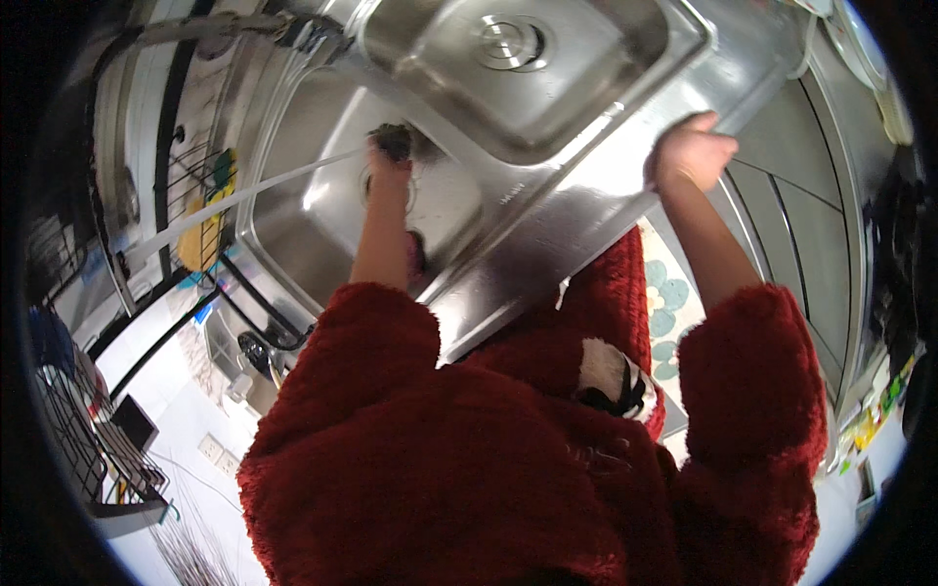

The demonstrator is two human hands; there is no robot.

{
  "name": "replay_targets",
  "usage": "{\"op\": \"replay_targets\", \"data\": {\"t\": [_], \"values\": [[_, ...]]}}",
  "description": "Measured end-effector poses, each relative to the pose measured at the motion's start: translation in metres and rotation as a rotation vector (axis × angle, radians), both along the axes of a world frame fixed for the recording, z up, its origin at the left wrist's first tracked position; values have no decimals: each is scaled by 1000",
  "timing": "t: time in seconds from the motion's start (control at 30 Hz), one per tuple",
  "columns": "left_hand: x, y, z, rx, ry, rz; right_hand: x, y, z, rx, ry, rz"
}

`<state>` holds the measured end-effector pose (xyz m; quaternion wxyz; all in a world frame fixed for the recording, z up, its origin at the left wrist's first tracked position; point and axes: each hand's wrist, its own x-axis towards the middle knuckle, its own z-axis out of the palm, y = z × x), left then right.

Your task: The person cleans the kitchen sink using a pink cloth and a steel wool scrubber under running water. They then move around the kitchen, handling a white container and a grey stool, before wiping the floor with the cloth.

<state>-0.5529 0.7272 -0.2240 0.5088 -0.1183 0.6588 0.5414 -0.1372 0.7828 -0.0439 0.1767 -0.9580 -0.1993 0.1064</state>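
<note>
My left hand [390, 157] is down in the left basin [286, 212] of a stainless steel double sink, closed around a dark, rough-looking scrubber [393, 139]. A thin pale streak [256, 189], apparently running water, slants from the left to this hand. Beside my left forearm a small dark pink object [416, 253] lies in the basin, partly hidden. Behind the wrist the basin's drain is mostly covered. My right hand [692, 155], slightly blurred, rests on the steel counter's front edge with its fingers apart and nothing in it.
The second basin [440, 80] has a round metal drain strainer [506, 42]. A dark faucet pipe [212, 29] arches at upper left. Wire racks [201, 183] with cleaning items stand beyond the sink. Grey cabinet fronts [784, 176] are at right, dishes [854, 44] at upper right, a flowered mat [663, 293] below.
</note>
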Motion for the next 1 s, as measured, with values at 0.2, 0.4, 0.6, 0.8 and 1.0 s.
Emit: {"op": "replay_targets", "data": {"t": [0.2,0.4,0.6,0.8,1.0], "values": [[-10,2,41,577,-547,97,3,-1,1,13,-19,5],[-18,10,44,515,-508,199,8,-2,-5,69,-49,14],[-26,27,53,479,-965,398,10,-3,-16,169,-109,-11],[-46,35,56,356,-890,143,11,-3,-16,220,-140,-15],[-42,27,56,211,-317,-189,11,-4,-12,214,-74,-33]]}}
